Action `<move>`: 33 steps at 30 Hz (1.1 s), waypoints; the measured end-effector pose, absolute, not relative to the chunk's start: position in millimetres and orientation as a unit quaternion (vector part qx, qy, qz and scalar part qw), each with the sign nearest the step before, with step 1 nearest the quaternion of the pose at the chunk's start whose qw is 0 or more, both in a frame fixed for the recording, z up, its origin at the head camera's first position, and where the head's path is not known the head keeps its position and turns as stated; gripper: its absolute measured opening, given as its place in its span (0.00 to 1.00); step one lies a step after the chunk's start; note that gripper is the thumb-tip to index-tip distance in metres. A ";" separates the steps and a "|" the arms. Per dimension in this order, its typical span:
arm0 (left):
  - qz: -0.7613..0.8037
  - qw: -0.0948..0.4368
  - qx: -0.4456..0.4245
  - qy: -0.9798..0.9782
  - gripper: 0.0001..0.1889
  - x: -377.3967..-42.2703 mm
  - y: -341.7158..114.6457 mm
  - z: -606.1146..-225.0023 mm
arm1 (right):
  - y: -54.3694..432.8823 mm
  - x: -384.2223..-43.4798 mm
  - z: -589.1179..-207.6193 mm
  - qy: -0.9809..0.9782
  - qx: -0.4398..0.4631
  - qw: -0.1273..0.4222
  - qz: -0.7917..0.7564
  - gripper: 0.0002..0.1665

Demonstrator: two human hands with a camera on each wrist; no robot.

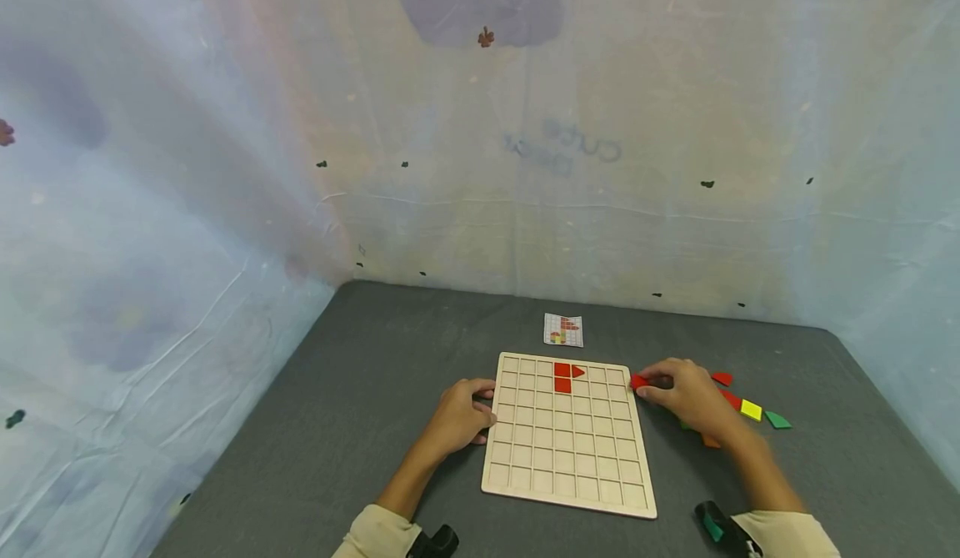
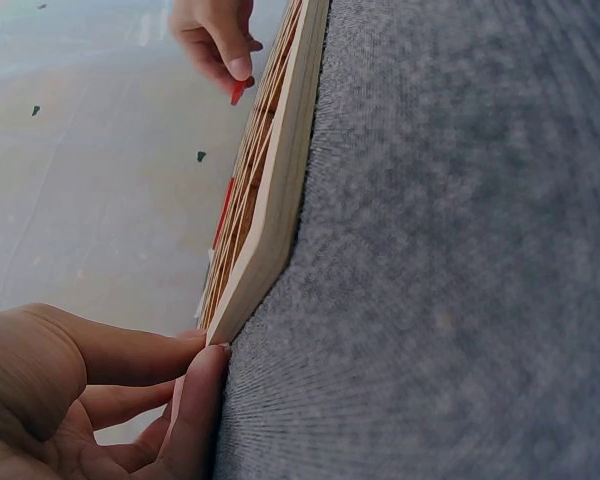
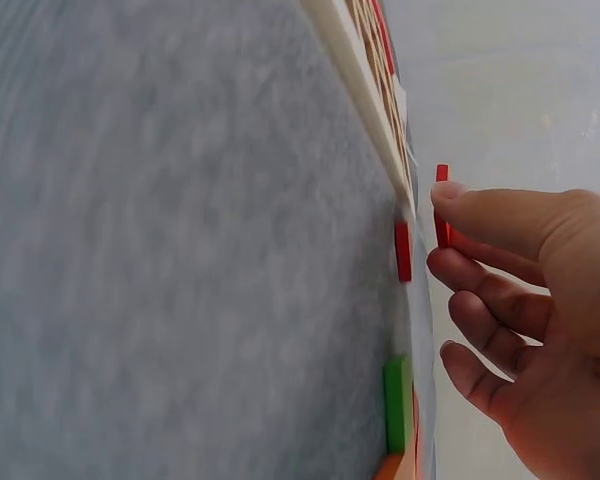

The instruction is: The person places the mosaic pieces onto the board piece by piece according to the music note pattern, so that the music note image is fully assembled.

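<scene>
A square wooden grid board (image 1: 567,449) lies on the dark table. Several red pieces (image 1: 562,370) sit in its upper cells: squares and a triangle pointing right. My left hand (image 1: 459,412) holds the board's left edge, thumb and finger pinching the rim in the left wrist view. Just off the board's upper right corner, my right hand (image 1: 686,391) pinches a flat red piece (image 3: 442,206) between thumb and forefinger, raised above the table. Its full outline is hidden by the fingers. Beneath it, another red piece (image 3: 403,251) lies on the cloth near the board.
A small printed pattern card (image 1: 562,330) lies behind the board. To the right are loose pieces: a yellow piece (image 1: 751,409), a green piece (image 1: 777,419), a red piece (image 1: 722,379) and an orange piece (image 1: 710,441) partly under the right arm. A patterned sheet (image 1: 525,241) hangs behind the table.
</scene>
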State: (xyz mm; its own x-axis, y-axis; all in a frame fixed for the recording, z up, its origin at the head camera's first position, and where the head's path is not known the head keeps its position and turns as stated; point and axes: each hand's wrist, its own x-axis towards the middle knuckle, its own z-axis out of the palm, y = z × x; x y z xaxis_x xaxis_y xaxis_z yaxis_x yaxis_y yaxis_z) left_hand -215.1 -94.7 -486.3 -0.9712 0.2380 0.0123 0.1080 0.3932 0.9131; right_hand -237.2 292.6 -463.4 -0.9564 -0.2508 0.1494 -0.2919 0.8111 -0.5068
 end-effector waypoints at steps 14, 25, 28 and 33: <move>0.547 0.064 0.108 0.828 0.28 -213.8 -96.3 -484.8 | 262.2 -245.1 -455.8 -0.943 0.156 0.032 0.292 0.15; 0.544 0.063 0.104 0.830 0.28 -215.2 -95.7 -486.6 | 243.0 -249.7 -454.5 -0.932 0.173 0.009 0.317 0.15; 0.545 0.059 0.107 0.829 0.28 -215.4 -96.1 -486.1 | 238.3 -251.3 -454.7 -0.932 0.173 0.004 0.319 0.15; 0.544 0.063 0.103 0.830 0.28 -215.5 -95.9 -485.7 | 231.9 -254.2 -456.7 -0.928 0.176 -0.009 0.329 0.16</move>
State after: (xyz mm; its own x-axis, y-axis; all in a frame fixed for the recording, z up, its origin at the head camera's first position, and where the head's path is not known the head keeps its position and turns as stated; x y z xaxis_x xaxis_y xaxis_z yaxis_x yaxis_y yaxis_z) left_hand -215.5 -95.9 -485.7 -0.9710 0.2390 0.0076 0.1024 0.3866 0.9165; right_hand -254.2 231.9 -456.7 -0.9380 -0.3319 0.0998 -0.3206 0.7218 -0.6133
